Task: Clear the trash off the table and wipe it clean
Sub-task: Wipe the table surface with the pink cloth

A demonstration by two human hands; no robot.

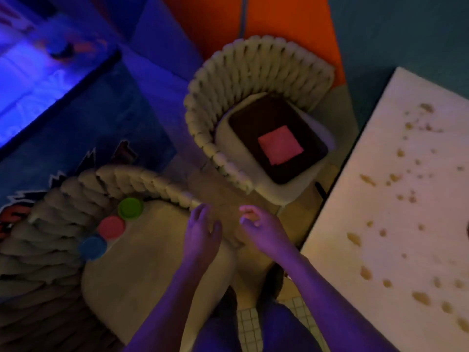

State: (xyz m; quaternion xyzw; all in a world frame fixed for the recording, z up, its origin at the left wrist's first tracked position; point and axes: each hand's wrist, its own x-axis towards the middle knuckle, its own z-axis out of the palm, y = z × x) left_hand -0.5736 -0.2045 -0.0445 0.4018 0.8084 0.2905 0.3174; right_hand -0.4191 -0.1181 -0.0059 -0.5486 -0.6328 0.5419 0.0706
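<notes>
While both hands are hovering over the gap between two chairs, the trash is lying well off to the right, scattered as small tan crumbs across the pale table. The left hand is hanging with fingers loosely spread and holding nothing; the right hand is also gripping nothing, its fingers lightly curled. The two are sitting near each other but apart, neither touching the table.

Those crumbs are looking light, dry and brittle, so pinching each one is likely going to be slow; sweeping them toward the table edge into a cupped palm should be working better. A pink cloth, folded square on a dark tray on the far chair, is looking soft and limp, best taken by a corner or bunched in the fist for wiping.

On the near chair, three round lids or discs are resting: green, pink and blue. The room is glowing dim purple-blue, with a patterned rug underfoot and an orange panel behind.
</notes>
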